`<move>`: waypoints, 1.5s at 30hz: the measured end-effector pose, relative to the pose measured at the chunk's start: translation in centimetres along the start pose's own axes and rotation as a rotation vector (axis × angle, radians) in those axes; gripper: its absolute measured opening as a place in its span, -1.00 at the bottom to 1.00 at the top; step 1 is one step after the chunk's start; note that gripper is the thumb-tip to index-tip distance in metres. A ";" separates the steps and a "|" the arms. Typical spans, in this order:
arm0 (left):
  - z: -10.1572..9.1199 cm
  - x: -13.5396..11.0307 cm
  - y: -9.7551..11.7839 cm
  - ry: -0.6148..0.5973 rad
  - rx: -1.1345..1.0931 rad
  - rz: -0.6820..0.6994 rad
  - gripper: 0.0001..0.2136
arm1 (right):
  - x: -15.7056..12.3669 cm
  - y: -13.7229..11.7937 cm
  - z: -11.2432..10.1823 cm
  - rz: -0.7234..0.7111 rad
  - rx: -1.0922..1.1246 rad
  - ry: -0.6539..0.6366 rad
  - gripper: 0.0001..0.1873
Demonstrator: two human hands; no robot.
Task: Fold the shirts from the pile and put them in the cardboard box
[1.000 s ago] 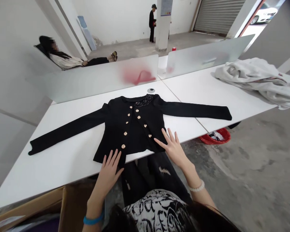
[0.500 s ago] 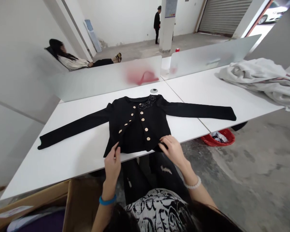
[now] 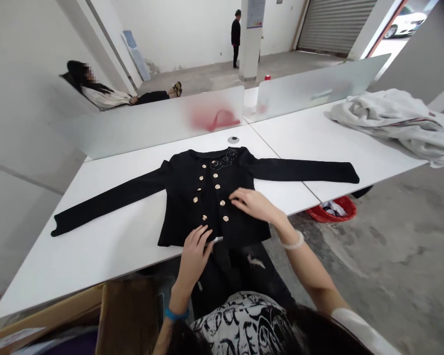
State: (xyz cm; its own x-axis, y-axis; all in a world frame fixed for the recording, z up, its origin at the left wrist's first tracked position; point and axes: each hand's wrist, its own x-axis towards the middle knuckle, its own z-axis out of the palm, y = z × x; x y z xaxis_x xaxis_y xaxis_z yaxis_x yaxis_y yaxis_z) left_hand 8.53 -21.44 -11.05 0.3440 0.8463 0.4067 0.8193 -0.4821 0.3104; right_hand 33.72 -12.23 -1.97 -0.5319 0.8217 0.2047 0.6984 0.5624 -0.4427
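Has black jacket (image 3: 210, 197) flat on white table (image 3: 122, 246), with sleeves (image 3: 111, 201) out wide. Rests left hand (image 3: 195, 249) by table's near edge, on jacket's bottom, with thumb and fingers apart. Has right hand (image 3: 254, 203) farther in; can't tell if pinching. Looks mostly smooth, maybe with just front left to straighten.

I can read no words, brands or numbers from here. Taking the black jacket (image 3: 207, 187) as my landmark, I see a poster (image 3: 255, 14) far beyond its collar, on a pillar (image 3: 248, 54); small red and yellow marks show near its lower edge, but I can't make out any lettering. Nearer than the jacket and to its left, a white label (image 3: 15, 338) lies on a cardboard box (image 3: 76, 305), also illegible to me. Just this side of the jacket's hem, a shirt (image 3: 244, 323) bears bold black-on-white, letter-like shapes that I can't resolve into words.
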 end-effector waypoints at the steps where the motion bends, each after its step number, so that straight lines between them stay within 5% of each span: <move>1: 0.3 0.1 0.2 0.004 -0.003 0.009 -0.73 | 2.6 0.7 -0.1 0.012 -0.028 -0.009 -0.77; 7: 1.5 -0.8 0.5 -0.023 0.016 -0.014 -0.64 | 16.5 4.2 2.9 0.124 -0.157 -0.065 -0.72; 12: 1.3 -1.7 0.1 0.001 0.078 -0.050 -0.63 | 21.6 5.0 6.5 0.234 -0.209 -0.059 -0.71; 21: -0.2 -0.7 0.3 0.151 0.056 0.033 -0.69 | 25.3 7.1 7.6 0.328 -0.088 0.023 -0.77; 26: -0.1 0.2 0.5 0.051 0.032 0.077 -0.74 | 25.4 8.3 8.5 0.398 -0.084 0.071 -0.73; 32: 0.1 1.1 2.6 -0.030 -0.114 -0.129 -0.87 | 23.6 10.3 8.2 0.380 -0.124 0.044 -0.70; 37: 0.8 3.4 4.4 -0.156 -0.171 -0.264 -0.73 | 22.7 11.6 7.7 0.342 -0.160 -0.004 -0.75; 45: 1.3 3.3 3.1 -0.195 -0.419 -0.320 -0.71 | 24.3 11.1 7.0 0.323 -0.170 0.102 -0.69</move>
State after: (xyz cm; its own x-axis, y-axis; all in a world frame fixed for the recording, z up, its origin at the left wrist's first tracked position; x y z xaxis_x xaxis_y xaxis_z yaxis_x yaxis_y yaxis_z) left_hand 12.84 -19.86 -9.81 0.2195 0.9722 0.0818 0.6585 -0.2095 0.7228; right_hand 25.16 13.38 -8.06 -0.2264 0.9594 0.1683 0.8965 0.2728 -0.3490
